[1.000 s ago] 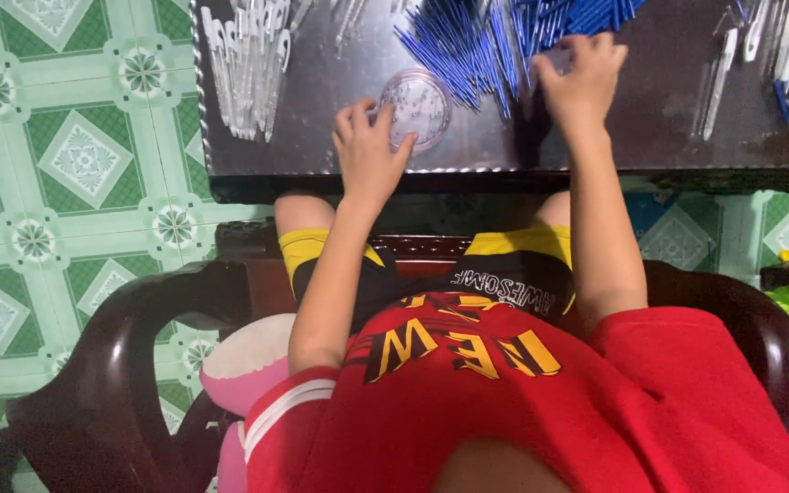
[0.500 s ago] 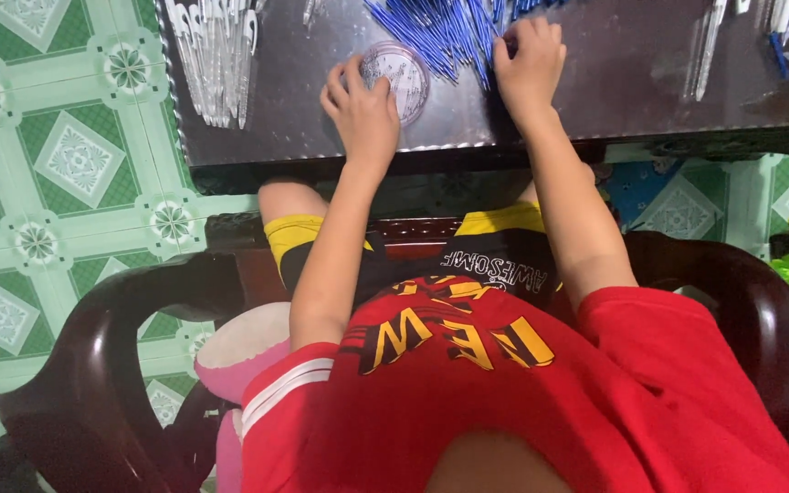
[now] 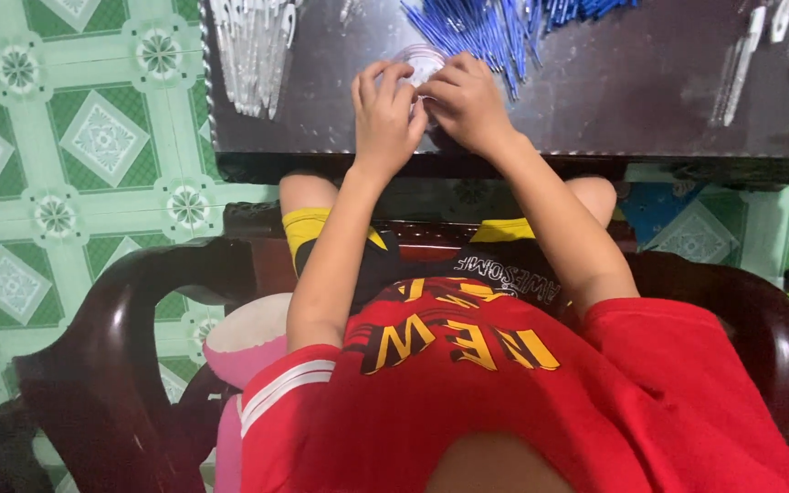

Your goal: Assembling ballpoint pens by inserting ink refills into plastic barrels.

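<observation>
I see both hands together at the upper middle of the frame, over the near edge of the dark, glossy tabletop. My left hand lies with its fingers curled down over the small round clear plastic dish, touching its near rim. My right hand sits just beside it, fingers bent inward and pressing toward the same dish; the two hands touch at the fingertips. Both hands are closed around something small at the dish, but the fingers hide it, so I cannot tell what is pinched between them. The dish itself rests on the table, partly covered by the hands, with only its far edge showing above the knuckles.

Just beyond the right hand, at the top centre, lies a loose heap of thin blue plastic pen tubes, spreading to the upper right. At the upper left of the table lies a row of clear and white pen barrels, well apart from the hands. A few more white pen parts lie at the upper right edge. Below the table I see a red printed shirt, a dark wooden chair and green patterned floor tiles.
</observation>
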